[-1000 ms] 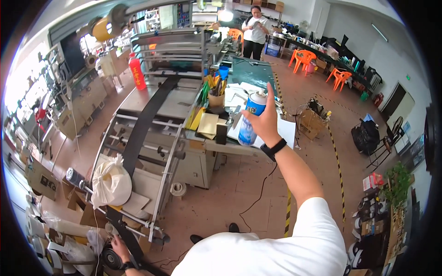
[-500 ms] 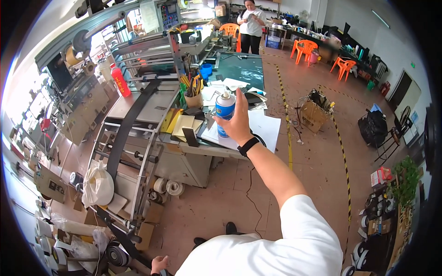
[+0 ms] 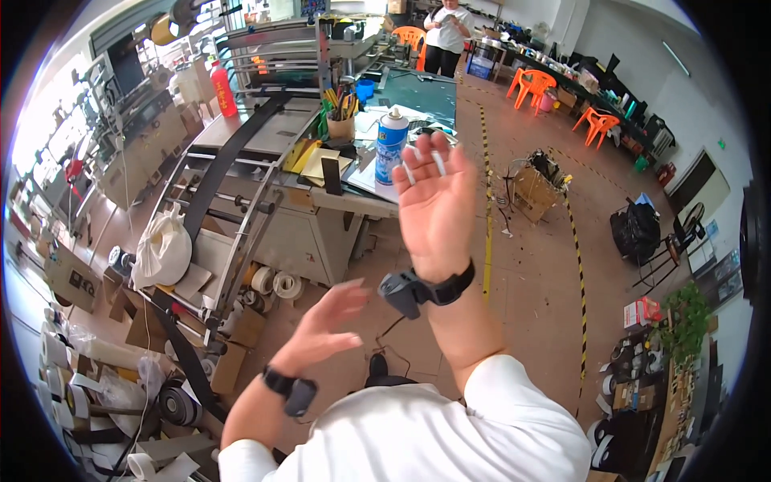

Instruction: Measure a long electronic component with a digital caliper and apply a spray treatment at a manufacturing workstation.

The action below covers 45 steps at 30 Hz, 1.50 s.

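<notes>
My right hand (image 3: 438, 201) is raised in front of my body, palm showing and fingers spread and slightly curled, with nothing in it. Just beyond its fingertips a blue and white spray can (image 3: 390, 153) stands upright on the table, apart from the hand. My left hand (image 3: 325, 325) hovers lower down over the floor, fingers stretched and thumb apart, also holding nothing. Each wrist wears a black strap with a small dark device. Loose papers (image 3: 365, 173) lie around the can, and a cup of pens and tools (image 3: 340, 127) stands to its left.
A roller machine (image 3: 265, 193) with a long black strip and a red bottle (image 3: 222, 88) stands at left. Rolls and boxes crowd the lower left. A cardboard box (image 3: 536, 189) sits on the floor to the right. Another person (image 3: 446, 36) stands at the back beside orange chairs.
My right hand has let go of the spray can and drawn back toward me, turning its palm up. My left hand has risen from the lower edge and opened. The view has shifted.
</notes>
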Tool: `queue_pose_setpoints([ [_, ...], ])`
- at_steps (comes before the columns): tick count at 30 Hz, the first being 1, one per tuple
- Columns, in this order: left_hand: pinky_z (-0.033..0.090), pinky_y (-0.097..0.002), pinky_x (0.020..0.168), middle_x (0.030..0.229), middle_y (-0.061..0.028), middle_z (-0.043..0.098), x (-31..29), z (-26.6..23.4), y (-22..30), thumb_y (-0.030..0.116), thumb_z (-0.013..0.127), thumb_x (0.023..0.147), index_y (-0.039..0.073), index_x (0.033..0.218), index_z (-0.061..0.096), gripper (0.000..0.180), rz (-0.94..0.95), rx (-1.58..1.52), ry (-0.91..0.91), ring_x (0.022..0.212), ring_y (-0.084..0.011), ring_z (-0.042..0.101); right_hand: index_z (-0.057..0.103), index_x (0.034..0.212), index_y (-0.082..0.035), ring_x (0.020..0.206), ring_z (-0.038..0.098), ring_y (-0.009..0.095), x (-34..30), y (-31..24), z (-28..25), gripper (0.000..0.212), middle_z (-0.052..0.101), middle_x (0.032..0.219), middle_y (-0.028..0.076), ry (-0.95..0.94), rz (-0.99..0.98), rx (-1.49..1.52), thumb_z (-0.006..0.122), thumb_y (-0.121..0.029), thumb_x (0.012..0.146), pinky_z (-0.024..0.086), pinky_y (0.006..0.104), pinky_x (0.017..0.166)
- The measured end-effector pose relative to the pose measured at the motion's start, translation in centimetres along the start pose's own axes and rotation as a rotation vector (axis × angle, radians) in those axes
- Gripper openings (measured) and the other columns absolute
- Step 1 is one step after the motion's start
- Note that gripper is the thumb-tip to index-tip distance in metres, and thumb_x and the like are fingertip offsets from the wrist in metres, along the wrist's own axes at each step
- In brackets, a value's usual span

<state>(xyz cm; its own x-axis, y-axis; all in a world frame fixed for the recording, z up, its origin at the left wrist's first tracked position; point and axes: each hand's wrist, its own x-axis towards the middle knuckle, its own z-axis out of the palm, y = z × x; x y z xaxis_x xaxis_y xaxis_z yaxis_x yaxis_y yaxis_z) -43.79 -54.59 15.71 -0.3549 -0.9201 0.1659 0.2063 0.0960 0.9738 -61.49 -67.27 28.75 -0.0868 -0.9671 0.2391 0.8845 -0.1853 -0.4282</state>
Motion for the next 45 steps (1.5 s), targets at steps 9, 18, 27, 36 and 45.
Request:
queue_pose_setpoints([
  [9,0.043,-0.0327,0.106,0.124,-0.0089,0.062,2.2,11.0,-2.9,0.019,0.088,0.078,-0.001,0.144,0.043,0.082,-0.004,-0.577,0.071,0.114,-0.017,0.06,0.056,0.12,-0.009,0.098,0.062,0.019,-3.5,2.4,-5.9,0.026,0.059,0.114,0.005,0.286,-0.07,-0.301,0.061,-0.024,0.099,0.053,0.0349,0.079],
  [18,0.051,-0.0287,0.086,0.106,-0.0016,0.067,6.7,18.1,-6.8,0.02,0.074,0.093,0.006,0.115,0.064,0.028,-0.324,-0.661,0.023,0.097,-0.0121,0.063,0.057,0.114,-0.007,0.091,0.061,0.024,-3.2,-4.9,-15.4,0.029,0.057,0.113,0.009,-0.305,-0.891,-1.628,0.067,-0.009,0.087,0.051,0.0344,0.075],
  [27,0.053,-0.033,0.087,0.108,-0.0014,0.068,14.5,32.6,-10.3,0.023,0.068,0.097,0.009,0.118,0.062,0.026,-0.647,-0.653,0.037,0.1,-0.0141,0.065,0.061,0.099,-0.01,0.09,0.06,0.027,-1.3,-17.1,-31.2,0.028,0.058,0.102,0.008,-0.955,-0.879,-2.286,0.073,-0.014,0.074,0.051,0.0404,0.077],
  [36,0.053,-0.0329,0.088,0.112,-0.002,0.067,21.3,41.9,-16.0,0.03,0.066,0.099,0.009,0.123,0.06,0.033,-0.716,-0.541,-0.201,0.1,-0.0129,0.064,0.062,0.097,-0.009,0.092,0.064,0.034,0.9,-30.1,-40.0,0.019,0.059,0.108,0.009,0.119,-0.483,-1.978,0.071,-0.016,0.082,0.054,0.0445,0.076],
  [45,0.052,-0.0289,0.087,0.108,-0.0005,0.068,27.5,49.6,-16.2,0.03,0.066,0.099,0.007,0.117,0.063,0.03,-0.637,-0.717,-0.182,0.095,-0.0112,0.064,0.061,0.095,-0.01,0.092,0.065,0.034,4.1,-36.1,-42.9,0.015,0.059,0.112,0.009,0.061,-0.502,-2.113,0.07,-0.015,0.084,0.056,0.0444,0.073],
])
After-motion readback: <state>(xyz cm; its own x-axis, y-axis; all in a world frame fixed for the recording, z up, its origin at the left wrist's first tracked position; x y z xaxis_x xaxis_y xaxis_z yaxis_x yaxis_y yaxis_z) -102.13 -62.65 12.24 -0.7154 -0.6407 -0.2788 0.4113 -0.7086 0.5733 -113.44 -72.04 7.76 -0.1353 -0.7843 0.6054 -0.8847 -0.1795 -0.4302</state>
